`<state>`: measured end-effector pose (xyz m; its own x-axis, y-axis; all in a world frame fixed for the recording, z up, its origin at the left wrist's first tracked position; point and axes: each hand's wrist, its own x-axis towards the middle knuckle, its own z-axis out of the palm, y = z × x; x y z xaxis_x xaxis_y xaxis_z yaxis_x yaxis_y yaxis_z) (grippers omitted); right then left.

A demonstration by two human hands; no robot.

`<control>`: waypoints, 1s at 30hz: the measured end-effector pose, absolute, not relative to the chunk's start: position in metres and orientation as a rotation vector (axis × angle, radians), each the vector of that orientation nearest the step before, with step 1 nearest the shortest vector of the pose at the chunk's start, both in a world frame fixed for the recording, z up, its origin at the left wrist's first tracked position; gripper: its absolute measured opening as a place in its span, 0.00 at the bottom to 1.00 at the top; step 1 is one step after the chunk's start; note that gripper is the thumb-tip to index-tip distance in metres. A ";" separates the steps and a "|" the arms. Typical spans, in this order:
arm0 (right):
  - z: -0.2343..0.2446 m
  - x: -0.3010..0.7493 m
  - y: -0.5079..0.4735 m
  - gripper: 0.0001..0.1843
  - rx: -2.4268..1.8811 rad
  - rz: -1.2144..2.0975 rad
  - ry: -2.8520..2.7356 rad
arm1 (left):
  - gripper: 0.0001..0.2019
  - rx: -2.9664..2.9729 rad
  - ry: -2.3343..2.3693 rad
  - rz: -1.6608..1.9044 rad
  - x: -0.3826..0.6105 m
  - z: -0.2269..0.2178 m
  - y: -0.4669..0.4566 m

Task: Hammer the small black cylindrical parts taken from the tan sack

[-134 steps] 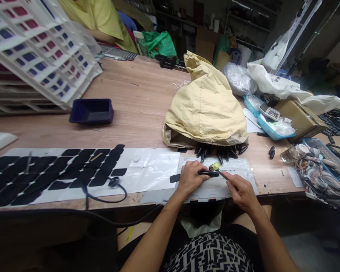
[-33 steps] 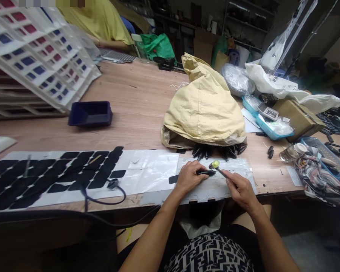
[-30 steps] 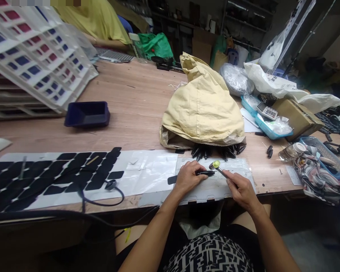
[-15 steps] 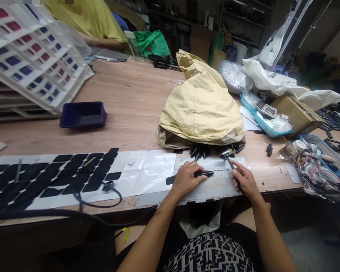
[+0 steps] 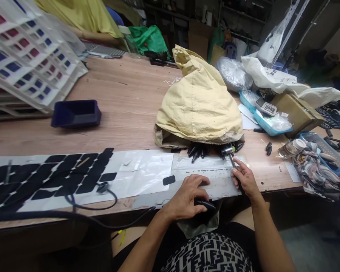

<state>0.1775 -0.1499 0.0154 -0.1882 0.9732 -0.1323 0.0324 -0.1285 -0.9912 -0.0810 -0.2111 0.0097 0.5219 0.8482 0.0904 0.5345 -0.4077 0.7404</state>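
Observation:
At the table's front edge, my left hand (image 5: 187,198) has its thumb and fingers round a slim black pen-like piece (image 5: 206,204), partly hidden by the fingers. My right hand (image 5: 245,179) grips a small hammer (image 5: 232,161) by its handle; the metal head with a yellow-green end points up and away. Just beyond that head, a bunch of similar black pieces (image 5: 197,151) pokes out from the mouth of a cream cloth sack (image 5: 201,102). Between my hands and the sack lies a grey-white board (image 5: 212,176).
On the left, black rounded pads (image 5: 82,170) cover a white sheet (image 5: 147,170), with a black cable (image 5: 96,207) across them. Behind stand a dark blue tray (image 5: 76,114) and a white crate (image 5: 31,56). Blue baskets (image 5: 273,126), a jar (image 5: 291,149) and a calculator (image 5: 266,107) are at right.
My left hand has drawn the black piece back from the board toward me, to the table's front edge. The right hand stays nearly in place, still with the hammer.

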 end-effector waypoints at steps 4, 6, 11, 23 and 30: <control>0.015 0.178 -0.149 0.31 -1.220 1.442 -1.307 | 0.21 2.075 1.086 0.609 -0.082 0.011 -0.211; 0.015 0.178 -0.150 0.30 -1.223 1.440 -1.307 | 0.20 2.018 1.125 0.684 -0.080 0.009 -0.207; 0.016 0.177 -0.149 0.30 -1.240 1.447 -1.294 | 0.11 1.830 1.710 1.027 -0.077 -0.001 -0.172; 0.016 0.178 -0.149 0.31 -1.231 1.460 -1.271 | 0.06 1.849 2.100 0.924 -0.089 -0.013 -0.135; 0.017 0.177 -0.149 0.31 -1.232 1.442 -1.320 | 0.06 1.740 1.753 0.970 -0.091 -0.013 -0.160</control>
<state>0.1773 -0.1495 0.0165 -0.1979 0.9709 -0.1350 0.0491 -0.1278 -0.9906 -0.0907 -0.1596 -0.0134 -0.0736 0.9872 0.1416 0.6445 -0.0613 0.7621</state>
